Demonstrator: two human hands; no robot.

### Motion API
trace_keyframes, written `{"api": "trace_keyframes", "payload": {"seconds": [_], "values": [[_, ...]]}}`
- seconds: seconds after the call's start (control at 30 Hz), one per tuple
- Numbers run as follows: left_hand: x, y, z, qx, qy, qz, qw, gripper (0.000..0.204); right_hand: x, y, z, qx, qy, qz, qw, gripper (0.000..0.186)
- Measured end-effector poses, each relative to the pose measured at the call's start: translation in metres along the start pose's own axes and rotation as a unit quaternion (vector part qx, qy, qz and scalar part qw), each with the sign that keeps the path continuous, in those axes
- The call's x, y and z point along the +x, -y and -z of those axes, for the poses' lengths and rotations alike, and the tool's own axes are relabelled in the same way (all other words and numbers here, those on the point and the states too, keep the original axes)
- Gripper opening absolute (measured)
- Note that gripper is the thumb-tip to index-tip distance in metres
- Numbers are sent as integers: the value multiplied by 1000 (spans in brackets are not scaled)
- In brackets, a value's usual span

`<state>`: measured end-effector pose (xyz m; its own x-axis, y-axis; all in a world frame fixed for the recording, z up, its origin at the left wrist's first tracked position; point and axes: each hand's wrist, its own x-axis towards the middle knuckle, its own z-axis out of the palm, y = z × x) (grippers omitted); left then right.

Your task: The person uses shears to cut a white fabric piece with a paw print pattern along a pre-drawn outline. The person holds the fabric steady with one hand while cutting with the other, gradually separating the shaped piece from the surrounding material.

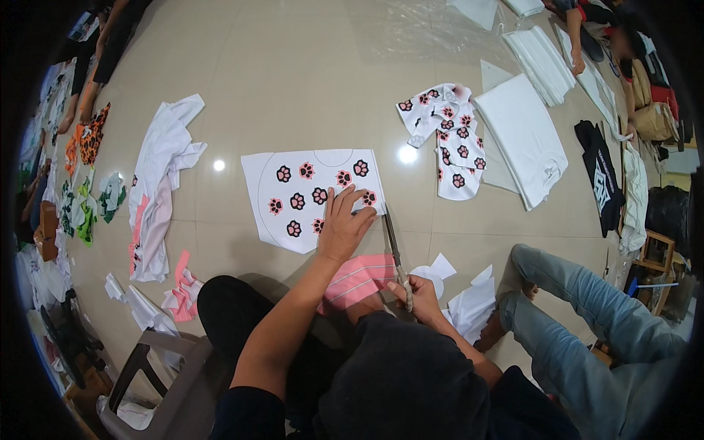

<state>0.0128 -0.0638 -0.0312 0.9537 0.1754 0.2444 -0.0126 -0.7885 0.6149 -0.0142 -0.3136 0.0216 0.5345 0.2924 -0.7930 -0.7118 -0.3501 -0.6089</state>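
Observation:
My left hand (pixel 341 224) lies on a white fabric piece (pixel 271 176) printed with pink and black paw prints, fingers spread near its right side. My right hand (pixel 412 293) is closed round the handle of long dark scissors (pixel 396 254), whose blades point away from me along the right edge of the printed piece. Beneath that piece, between my arms, is pink fabric with pale stripes (pixel 356 275). Small white scraps (pixel 469 304) lie just right of my right hand. The tips of the scissors are partly hidden at the fabric's edge.
Paw-print pieces (pixel 458 165) and folded white fabric (pixel 521 139) lie at right, with other people's limbs (pixel 579 308) lower right and upper right. White and pink cloths (pixel 158 213), orange printed fabric (pixel 92 136) and another person's legs are at left. A plastic chair (pixel 147 374) stands lower left.

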Motion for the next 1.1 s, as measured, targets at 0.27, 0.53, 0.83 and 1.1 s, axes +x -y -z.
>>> {"api": "trace_keyframes", "payload": {"seconds": [0.27, 0.53, 0.83, 1.1], "values": [[1, -1, 1, 14, 3, 0, 1000, 14, 1, 0, -1, -17, -4, 4, 1000, 31], [1, -1, 0, 11, 4, 2, 1000, 14, 3, -6, 2, -39, -10, 9, 999, 29], [0, 0, 0, 12, 8, 6, 1000, 14, 2, -10, 3, -42, -9, 18, 999, 29], [0, 1, 0, 18, 7, 7, 1000, 13, 3, -18, 6, -31, -8, 19, 999, 28]]}}
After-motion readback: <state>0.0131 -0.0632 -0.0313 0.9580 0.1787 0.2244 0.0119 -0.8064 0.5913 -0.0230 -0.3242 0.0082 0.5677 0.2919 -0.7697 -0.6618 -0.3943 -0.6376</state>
